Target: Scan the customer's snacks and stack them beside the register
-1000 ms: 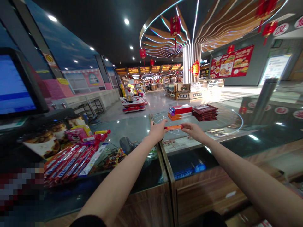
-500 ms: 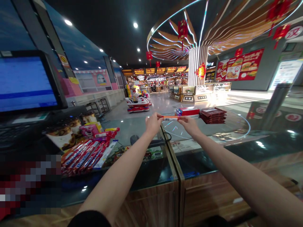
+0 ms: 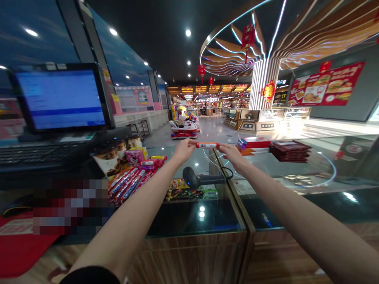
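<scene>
A thin orange and white carton [image 3: 207, 145] hangs level above the glass counter [image 3: 183, 215], held at both ends. My left hand [image 3: 184, 150] pinches its left end and my right hand [image 3: 232, 154] grips its right end. Both arms stretch forward over the counter. Just below the carton lies a black barcode scanner [image 3: 195, 180] with its cable. To the right of my right hand, a stack of red and orange cartons [image 3: 254, 144] rests on the glass, with a dark red stack [image 3: 289, 151] beyond it.
A monitor with a blue screen [image 3: 60, 98] and a keyboard [image 3: 35, 154] stand at the left. Candy rolls [image 3: 128, 182] and snack cups [image 3: 109, 161] lie beside them. A red mat [image 3: 17, 246] covers the near left corner. Beyond the counter is an open mall floor with kiddie rides [image 3: 184, 128].
Both hands lifted the carton off the stack area and carried it up and slightly left. The view swung left, bringing the monitor and scanner further into sight.
</scene>
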The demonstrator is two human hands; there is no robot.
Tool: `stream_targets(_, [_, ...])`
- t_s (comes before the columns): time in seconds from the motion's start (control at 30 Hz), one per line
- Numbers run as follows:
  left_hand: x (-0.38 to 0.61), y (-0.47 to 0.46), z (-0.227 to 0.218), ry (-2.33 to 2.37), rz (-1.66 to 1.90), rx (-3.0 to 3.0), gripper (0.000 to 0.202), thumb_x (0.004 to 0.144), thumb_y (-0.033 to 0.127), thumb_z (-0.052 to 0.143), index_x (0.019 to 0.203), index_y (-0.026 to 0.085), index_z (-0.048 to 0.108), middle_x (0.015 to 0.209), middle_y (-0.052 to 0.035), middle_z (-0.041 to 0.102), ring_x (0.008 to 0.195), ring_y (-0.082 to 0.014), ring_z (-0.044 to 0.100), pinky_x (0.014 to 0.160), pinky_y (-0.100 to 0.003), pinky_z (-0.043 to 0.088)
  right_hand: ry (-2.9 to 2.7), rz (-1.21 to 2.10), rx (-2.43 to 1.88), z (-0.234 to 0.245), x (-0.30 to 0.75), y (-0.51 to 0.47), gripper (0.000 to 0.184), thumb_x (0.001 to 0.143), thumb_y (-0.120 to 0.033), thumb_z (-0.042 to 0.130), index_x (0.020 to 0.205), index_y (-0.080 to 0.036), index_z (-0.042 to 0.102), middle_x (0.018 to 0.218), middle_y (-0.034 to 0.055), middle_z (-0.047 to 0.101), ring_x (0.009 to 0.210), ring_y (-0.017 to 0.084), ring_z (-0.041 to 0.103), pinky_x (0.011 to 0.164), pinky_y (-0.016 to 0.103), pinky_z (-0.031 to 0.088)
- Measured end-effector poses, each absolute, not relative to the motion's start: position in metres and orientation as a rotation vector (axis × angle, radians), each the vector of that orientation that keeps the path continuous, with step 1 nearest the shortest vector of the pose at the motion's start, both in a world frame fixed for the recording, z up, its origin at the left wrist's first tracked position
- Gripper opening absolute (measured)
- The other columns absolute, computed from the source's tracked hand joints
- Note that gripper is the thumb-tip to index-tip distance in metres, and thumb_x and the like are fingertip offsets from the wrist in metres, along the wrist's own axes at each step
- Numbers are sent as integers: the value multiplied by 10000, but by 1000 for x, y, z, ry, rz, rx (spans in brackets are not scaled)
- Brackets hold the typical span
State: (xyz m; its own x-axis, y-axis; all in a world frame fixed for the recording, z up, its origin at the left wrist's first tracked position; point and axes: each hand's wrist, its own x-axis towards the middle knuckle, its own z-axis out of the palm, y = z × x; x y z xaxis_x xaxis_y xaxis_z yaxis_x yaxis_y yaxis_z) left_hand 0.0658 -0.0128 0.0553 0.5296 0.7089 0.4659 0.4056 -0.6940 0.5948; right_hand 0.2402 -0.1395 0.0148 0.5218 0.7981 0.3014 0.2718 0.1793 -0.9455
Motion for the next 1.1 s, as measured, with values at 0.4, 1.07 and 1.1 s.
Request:
stream_targets(0.4, [-2,16,15,1091,951,2284,180,750,220,698,915,153,676,868,-55,751,847,-195,698,794,-298,521,-1160,680,-1463,1,189,-90,484,833,-507,477,1089,-161,697,1175,97,661,1102,256,551,930,389,404])
stream_targets(1.07, [-17,16,-23,1305,745,2531,337,826,198,640,1162,174,626,1050,-82,735,1034,-204,663,924,-307,461,-1373,748,-1712,-27,187,-53,680,900,-625,348,998,-75,735,1090,166,696,1039,268,604,979,357,382])
stream_targets(1.1, [-17,16,-25,1305,730,2542,318,829,202,638,1146,176,634,1046,-79,737,1025,-201,665,922,-306,460,-1387,736,-1730,-28,187,-52,691,891,-642,353,994,-77,737,1096,169,692,1045,274,598,976,359,382])
